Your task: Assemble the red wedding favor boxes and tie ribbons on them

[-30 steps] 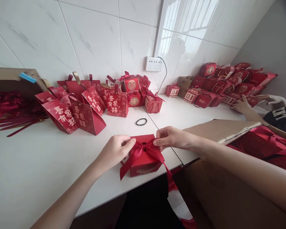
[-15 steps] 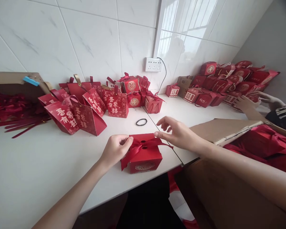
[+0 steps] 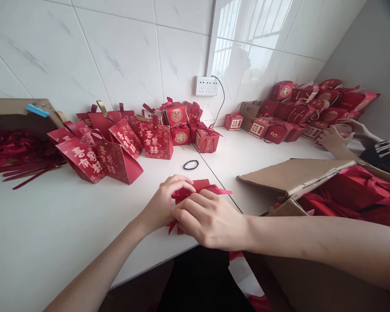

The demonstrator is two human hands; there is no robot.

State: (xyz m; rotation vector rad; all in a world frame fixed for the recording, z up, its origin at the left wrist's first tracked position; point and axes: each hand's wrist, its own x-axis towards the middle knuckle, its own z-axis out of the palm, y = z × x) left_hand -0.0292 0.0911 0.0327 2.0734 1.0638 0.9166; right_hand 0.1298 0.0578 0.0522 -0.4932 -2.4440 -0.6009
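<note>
Under the right hand, beside the left hand, the box seems light, crushable, best held by its sides; its ribbon, slippery. Either hand's grip cannot be told.

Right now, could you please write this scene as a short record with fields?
left hand: fingers curved by the left of a red box
right hand: across the box's front, grip hidden
ribbon: red, one end visible beyond the right hand
black loop: flat on the white table, beyond both hands
red bags: grouped, left of the loop
open carton: at right, holding ribboned red boxes
co-worker's hands: far right, near a pile of red packages
</note>
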